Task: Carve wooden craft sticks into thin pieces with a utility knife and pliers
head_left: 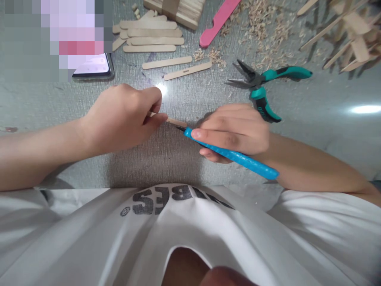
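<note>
Between thumb and fingers my left hand [127, 115] pinches a wooden craft stick [177, 121], which points right. My right hand [238, 129] is wrapped round a blue craft knife [244, 159], its index finger stretched along the handle. The knife's dark tip meets the near edge of the stick, or lies very close to it. Above the hands lie two loose craft sticks, one plain [167, 62] and one with a dark slot or mark in its middle [196, 70]. Part of the held stick is hidden inside my left hand.
Teal-handled pliers [258, 81] lie spread just beyond my right hand. Farther back are a pile of craft sticks [153, 41], a banded bundle [181, 12], a pink-handled tool [218, 24] and wood shavings [264, 24]. A stick structure [354, 35] stands back right; a phone [95, 71] lies left.
</note>
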The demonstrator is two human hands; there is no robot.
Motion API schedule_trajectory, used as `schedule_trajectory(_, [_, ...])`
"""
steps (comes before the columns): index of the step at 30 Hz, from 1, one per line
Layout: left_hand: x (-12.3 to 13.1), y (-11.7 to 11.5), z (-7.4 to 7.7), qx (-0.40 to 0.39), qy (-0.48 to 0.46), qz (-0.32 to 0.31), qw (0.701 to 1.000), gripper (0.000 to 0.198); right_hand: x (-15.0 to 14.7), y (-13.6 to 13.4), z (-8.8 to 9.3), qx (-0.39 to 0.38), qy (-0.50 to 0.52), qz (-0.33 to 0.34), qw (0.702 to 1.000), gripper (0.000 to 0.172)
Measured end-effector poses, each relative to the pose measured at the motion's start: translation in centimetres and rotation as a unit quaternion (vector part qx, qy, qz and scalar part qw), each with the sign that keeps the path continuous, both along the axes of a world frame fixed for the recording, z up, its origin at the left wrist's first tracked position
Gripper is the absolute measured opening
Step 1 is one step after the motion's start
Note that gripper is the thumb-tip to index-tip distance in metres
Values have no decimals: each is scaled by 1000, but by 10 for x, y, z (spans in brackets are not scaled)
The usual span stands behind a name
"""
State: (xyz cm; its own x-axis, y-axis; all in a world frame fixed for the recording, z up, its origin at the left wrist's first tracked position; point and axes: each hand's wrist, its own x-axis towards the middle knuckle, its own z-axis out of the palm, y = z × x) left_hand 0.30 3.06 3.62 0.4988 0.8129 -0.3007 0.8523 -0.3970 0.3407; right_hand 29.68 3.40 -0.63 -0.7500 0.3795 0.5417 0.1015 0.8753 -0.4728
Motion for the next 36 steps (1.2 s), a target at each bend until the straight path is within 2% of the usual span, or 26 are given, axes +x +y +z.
schedule_trajectory(6, [-6, -2, -8, 71, 20, -24, 997, 28, -2, -5, 12, 28, -14, 3, 999, 29])
schedule_trajectory(10, [-6, -2, -12, 74, 14, -24, 997, 22, -1, -7, 16, 35, -41, 13, 998, 30])
schedule_trajectory(16, [-7, -2, -11, 102, -3, -35, 994, 22, 3, -7, 7, 60, -62, 11, 996, 27])
schedule_trajectory(22, [-6, -3, -11, 92, 13, -33, 995, 33, 7, -8, 0, 62, -88, 12, 994, 33])
schedule_trajectory(36, [-4, -5, -10, 96, 61, -44, 993, 30, 6, -7, -2, 55, -86, 9, 995, 31])
